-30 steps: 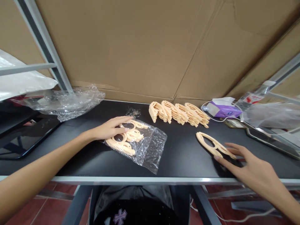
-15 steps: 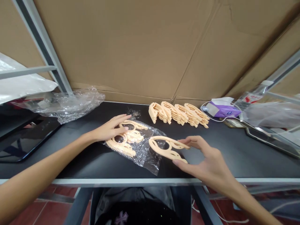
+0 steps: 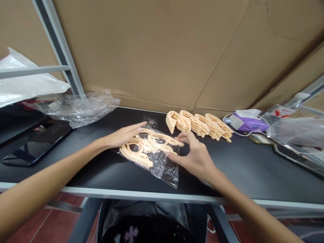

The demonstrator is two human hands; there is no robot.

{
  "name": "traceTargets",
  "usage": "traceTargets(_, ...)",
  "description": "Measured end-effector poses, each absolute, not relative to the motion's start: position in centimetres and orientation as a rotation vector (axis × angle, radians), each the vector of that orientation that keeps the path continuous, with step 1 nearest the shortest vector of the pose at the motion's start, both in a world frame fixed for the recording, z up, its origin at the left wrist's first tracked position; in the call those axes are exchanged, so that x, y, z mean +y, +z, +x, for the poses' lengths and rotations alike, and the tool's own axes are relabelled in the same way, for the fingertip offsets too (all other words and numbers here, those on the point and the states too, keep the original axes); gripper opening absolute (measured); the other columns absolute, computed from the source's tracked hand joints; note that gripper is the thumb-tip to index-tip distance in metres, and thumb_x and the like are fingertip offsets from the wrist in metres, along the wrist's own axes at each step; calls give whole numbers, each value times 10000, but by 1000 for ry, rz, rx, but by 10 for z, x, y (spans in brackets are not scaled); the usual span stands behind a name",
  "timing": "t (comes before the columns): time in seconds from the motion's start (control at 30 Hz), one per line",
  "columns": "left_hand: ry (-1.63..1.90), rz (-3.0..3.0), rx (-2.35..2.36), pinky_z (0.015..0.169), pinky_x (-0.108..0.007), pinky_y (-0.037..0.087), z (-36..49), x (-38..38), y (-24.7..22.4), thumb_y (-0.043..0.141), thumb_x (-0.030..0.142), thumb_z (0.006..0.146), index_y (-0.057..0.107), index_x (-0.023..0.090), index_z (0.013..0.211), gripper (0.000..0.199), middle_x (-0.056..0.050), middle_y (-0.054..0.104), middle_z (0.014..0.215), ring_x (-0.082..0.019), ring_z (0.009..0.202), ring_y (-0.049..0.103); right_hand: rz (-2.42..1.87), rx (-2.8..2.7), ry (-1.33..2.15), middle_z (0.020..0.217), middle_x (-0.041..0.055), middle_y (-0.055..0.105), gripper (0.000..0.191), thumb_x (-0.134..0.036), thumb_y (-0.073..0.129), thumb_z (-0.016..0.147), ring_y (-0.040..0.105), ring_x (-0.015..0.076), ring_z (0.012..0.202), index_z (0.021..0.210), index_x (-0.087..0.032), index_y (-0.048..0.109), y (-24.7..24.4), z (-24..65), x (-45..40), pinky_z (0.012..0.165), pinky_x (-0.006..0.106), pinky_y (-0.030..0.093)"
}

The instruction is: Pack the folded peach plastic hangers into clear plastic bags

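A clear plastic bag (image 3: 164, 167) lies flat on the black table top (image 3: 243, 168), with several peach plastic folding hangers (image 3: 141, 148) piled on it. My left hand (image 3: 124, 136) rests flat at the pile's left side, its fingertips touching the hangers and holding nothing. My right hand (image 3: 194, 158) hovers at the bag's right side, thumb and fingers spread around the top hanger's right end without gripping it. Farther back, a neat overlapping row of stacked peach hangers (image 3: 199, 125) stands beyond the bag.
Crumpled clear plastic (image 3: 76, 109) and a dark tablet (image 3: 35, 145) lie at left. A purple tissue pack (image 3: 249, 121), white cable, bottle and plastic sheet sit at right. A metal table edge runs along the front, with a black bag (image 3: 144, 229) below.
My right hand has moved left, and the hanger it held now lies on the pile in the bag. My left hand has stayed beside the pile. The view has shifted slightly.
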State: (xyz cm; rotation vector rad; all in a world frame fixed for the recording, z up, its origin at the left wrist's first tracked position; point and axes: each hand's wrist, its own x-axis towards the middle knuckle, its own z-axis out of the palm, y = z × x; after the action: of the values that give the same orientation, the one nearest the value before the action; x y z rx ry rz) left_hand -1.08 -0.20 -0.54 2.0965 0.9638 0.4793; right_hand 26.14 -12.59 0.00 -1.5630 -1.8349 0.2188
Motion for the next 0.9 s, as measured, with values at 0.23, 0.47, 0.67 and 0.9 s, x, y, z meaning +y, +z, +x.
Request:
traceTargets(0.23, 471, 2134, 994, 1114, -318, 429, -11, 0, -7, 283, 603, 1027, 292, 238, 1595, 676, -44, 374, 1610, -246, 1378, 502, -1563, -2014, 139, 1282, 148, 648, 642, -477, 750, 767, 614, 350, 1162, 1295, -203, 508, 5, 260, -114, 973, 527, 478)
traceTargets(0.47, 468, 2143, 1038, 1096, -351, 438, -7, -5, -5, 315, 586, 1013, 327, 233, 1584, 672, -72, 453, 1565, -254, 1301, 574, -1575, -2011, 43, 1248, 111, 633, 315, -513, 750, 788, 581, 336, 1194, 918, -243, 652, 0, 281, -133, 1014, 560, 452)
traceTargets(0.67, 489, 2235, 1035, 1177, -380, 342, -8, -3, -6, 288, 596, 1008, 365, 261, 1566, 655, -32, 392, 1604, -255, 1431, 432, -1567, -2028, 19, 1361, 126, 564, 251, -479, 768, 781, 507, 360, 1306, 899, -260, 737, -4, 274, -135, 1063, 596, 418)
traceTargets(0.9, 451, 2319, 1043, 1192, -391, 310, -6, -2, -8, 260, 565, 1014, 366, 224, 1565, 656, -45, 383, 1609, -260, 1449, 400, -1630, -2071, -170, 1256, 114, 659, 145, -380, 718, 822, 563, 358, 1229, 887, -267, 782, -4, 281, -132, 960, 593, 491)
